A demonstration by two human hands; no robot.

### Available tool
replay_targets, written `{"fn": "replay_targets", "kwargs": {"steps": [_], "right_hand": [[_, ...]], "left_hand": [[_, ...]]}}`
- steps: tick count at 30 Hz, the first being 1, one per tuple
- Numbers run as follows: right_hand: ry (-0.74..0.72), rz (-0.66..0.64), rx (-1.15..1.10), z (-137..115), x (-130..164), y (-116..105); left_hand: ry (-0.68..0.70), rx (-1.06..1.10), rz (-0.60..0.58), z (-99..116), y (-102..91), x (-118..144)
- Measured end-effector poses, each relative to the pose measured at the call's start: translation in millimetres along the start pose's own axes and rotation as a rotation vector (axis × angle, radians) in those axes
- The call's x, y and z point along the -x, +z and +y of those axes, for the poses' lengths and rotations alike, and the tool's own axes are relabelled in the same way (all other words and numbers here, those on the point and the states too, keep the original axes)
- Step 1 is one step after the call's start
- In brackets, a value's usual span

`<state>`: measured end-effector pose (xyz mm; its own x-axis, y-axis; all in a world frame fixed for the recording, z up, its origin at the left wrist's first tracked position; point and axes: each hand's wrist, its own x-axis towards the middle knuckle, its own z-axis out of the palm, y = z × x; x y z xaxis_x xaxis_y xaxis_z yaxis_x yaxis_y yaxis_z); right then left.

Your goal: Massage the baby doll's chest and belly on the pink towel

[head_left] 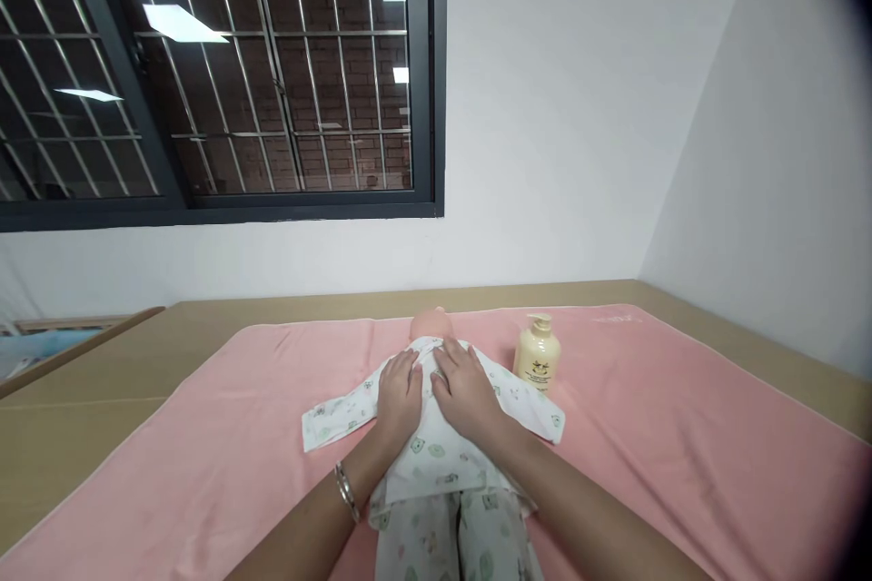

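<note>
A baby doll [429, 325] lies on a pink blanket, its head toward the wall. It wears a white long-sleeved top [436, 458] with a small green print and matching trousers [422, 540]; the sleeves are spread out to both sides. My left hand [401, 395] rests flat on the left of the doll's upper body, a silver bangle on that wrist. On the right of the upper body lies my right hand [467, 388], its fingers stretched toward the doll's head. Neither hand grips anything. Just past the right sleeve stands a cream pump bottle [538, 352].
The pink blanket [224, 436] covers much of a wooden-coloured table [88, 427]. Behind it are a white wall [545, 154] and a dark-framed window [436, 109] with metal bars. Something light blue [47, 345] shows beyond the table's left edge.
</note>
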<state>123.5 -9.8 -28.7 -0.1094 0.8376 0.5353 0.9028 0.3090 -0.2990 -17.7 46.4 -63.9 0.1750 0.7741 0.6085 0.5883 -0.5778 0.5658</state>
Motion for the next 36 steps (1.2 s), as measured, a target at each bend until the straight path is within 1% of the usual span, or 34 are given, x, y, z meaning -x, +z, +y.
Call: {"fn": "replay_targets", "kwargs": {"steps": [3,5,8,9,10,12,14,17,19,24,27,29,31,33,36], "right_hand": [[-0.026,0.124,0.004,0,1,-1],[-0.049,0.122,-0.012,-1,2,3],[-0.085,0.017,-0.055,0,7,14],[-0.091,0.012,-0.049,1,9,18],[-0.097,0.033,-0.031,4,11,22],[-0.119,0.126,0.01,12,14,29],[-0.185,0.157,0.029,23,16,39],[-0.223,0.083,0.055,40,15,54],[-0.243,0.041,0.072,47,15,60],[-0.247,0.119,0.133,51,15,58],[-0.208,0.046,0.083,53,16,62],[-0.155,-0.025,0.041,54,18,65],[-0.099,-0.052,0.02,52,19,64],[-0.075,-0.035,0.015,46,19,58],[-0.081,0.036,0.028,38,18,49]], "left_hand": [[-0.016,0.029,-0.004,2,0.0,-1],[-0.032,0.046,-0.003,3,0.0,-1],[-0.066,0.066,0.011,7,-2.0,3],[-0.076,0.07,0.008,9,-3.2,6],[-0.083,0.072,0.006,12,-4.5,8],[-0.091,0.061,0.002,16,-7.0,14],[-0.094,0.048,0.021,20,-8.6,19],[-0.089,0.027,0.047,24,-10.3,23],[-0.096,0.013,0.034,26,-11.1,25],[-0.088,0.006,0.042,24,-10.5,27],[-0.092,0.012,0.043,21,-7.7,27],[-0.093,0.016,0.042,20,-5.7,27],[-0.097,0.021,0.045,19,-4.3,26],[-0.106,0.029,0.052,19,-4.0,26],[-0.108,0.045,0.064,21,-5.9,26]]}}
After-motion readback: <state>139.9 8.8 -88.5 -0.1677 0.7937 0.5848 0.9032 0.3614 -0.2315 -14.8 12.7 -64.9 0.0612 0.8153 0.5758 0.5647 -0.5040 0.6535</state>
